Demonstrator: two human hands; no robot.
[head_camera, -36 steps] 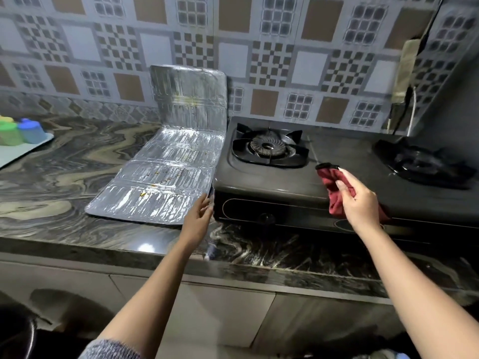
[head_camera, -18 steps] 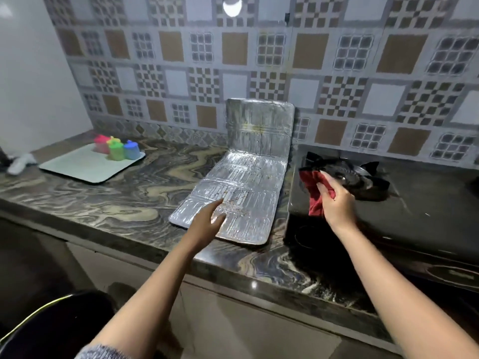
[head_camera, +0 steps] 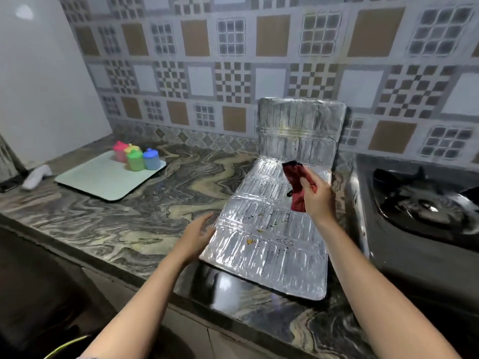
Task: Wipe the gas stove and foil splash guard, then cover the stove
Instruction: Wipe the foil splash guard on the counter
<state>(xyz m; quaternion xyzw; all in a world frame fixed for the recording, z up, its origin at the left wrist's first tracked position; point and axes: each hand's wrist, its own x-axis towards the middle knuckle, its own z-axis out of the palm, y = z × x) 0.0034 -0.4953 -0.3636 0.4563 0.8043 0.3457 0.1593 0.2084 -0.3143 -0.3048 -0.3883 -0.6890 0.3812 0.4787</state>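
Observation:
The silver foil splash guard [head_camera: 269, 255] lies mostly flat on the marble counter, its far panel leaning up against the tiled wall. Small yellow and dark stains dot its middle panels. My right hand [head_camera: 317, 196] hovers over the guard's upper middle, shut on a crumpled red cloth [head_camera: 296, 182]. My left hand [head_camera: 195, 237] rests open at the guard's left edge, fingers touching the foil. The black gas stove [head_camera: 404, 244] stands just right of the guard, with one burner [head_camera: 425, 206] in view.
A pale tray [head_camera: 103, 182] at the back left carries several small coloured containers [head_camera: 136, 158]. A white object [head_camera: 35, 176] lies left of the tray by the wall. The counter's front edge [head_camera: 155, 283] runs diagonally below my arms.
My right hand has carried the red cloth leftward from the stove to above the foil guard. My left hand has shifted from the foil's surface to its left edge. The view has turned left.

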